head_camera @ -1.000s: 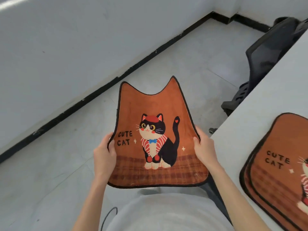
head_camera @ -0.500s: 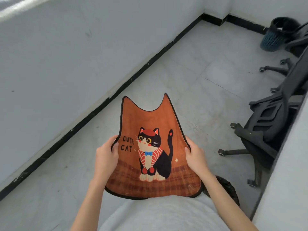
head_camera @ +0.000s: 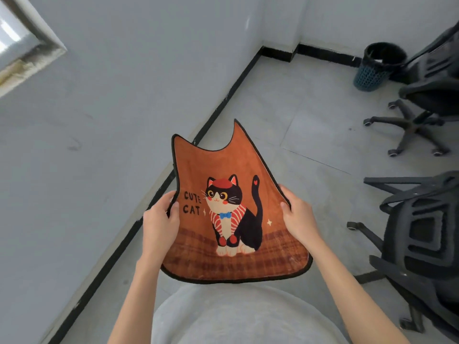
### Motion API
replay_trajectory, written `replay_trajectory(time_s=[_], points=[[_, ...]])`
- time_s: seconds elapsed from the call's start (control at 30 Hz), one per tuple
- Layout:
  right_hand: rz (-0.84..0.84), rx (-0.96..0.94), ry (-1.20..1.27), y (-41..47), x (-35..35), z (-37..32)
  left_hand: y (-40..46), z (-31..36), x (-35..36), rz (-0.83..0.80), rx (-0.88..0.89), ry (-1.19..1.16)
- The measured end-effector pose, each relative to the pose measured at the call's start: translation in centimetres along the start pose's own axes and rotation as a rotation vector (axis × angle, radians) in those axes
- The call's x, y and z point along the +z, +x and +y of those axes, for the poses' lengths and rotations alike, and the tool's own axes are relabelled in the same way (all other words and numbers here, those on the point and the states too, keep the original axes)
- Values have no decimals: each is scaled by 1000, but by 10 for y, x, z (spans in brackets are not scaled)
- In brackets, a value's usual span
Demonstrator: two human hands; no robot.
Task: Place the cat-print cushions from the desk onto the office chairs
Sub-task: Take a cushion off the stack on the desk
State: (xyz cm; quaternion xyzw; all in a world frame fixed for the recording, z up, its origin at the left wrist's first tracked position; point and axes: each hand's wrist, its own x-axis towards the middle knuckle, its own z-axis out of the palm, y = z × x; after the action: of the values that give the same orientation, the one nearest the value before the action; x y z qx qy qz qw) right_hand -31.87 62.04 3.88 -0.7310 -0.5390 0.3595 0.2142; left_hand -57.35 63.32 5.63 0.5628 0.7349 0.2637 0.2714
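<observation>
left hand [head_camera: 159, 225]: pinching grip, thumb on top | right hand [head_camera: 299, 217]: same | forearms outstretched

I saw an orange cat-print cushion [head_camera: 223, 175] held flat, ears pointing away. Two black office chairs [head_camera: 422, 234] stood right.

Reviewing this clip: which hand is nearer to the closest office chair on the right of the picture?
Right. The right hand grips the cushion on its edge facing the nearest office chair; the left hand grips the opposite edge, with the whole cushion between it and the chair.
</observation>
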Motion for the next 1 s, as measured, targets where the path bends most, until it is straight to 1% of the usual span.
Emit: replay_trajectory(time_s=[0.07, 0.2, 0.33, 0.47, 0.57, 0.7, 0.87, 1.0], points=[[65, 84, 33, 36, -7, -3, 64, 24, 12, -79, 63, 35], [213, 241, 111, 97, -36, -6, 170, 96, 44, -243, 191, 86], [343, 385, 190, 147, -72, 2, 248, 165, 96, -403, 332, 129], [421, 465, 237, 214, -110, 30, 308, 231, 167, -522, 429, 156], [444, 478, 276, 275, -151, 58, 345, 283, 221, -535, 463, 149], [462, 450, 252, 361, -237, 88, 388, 360, 285, -513, 498, 109], [593, 368, 215, 445, -348, 106, 433, 469, 356, -501, 605, 27], [723, 368, 210, 497, -422, 133, 467, 558, 418, -519, 756, -27]])
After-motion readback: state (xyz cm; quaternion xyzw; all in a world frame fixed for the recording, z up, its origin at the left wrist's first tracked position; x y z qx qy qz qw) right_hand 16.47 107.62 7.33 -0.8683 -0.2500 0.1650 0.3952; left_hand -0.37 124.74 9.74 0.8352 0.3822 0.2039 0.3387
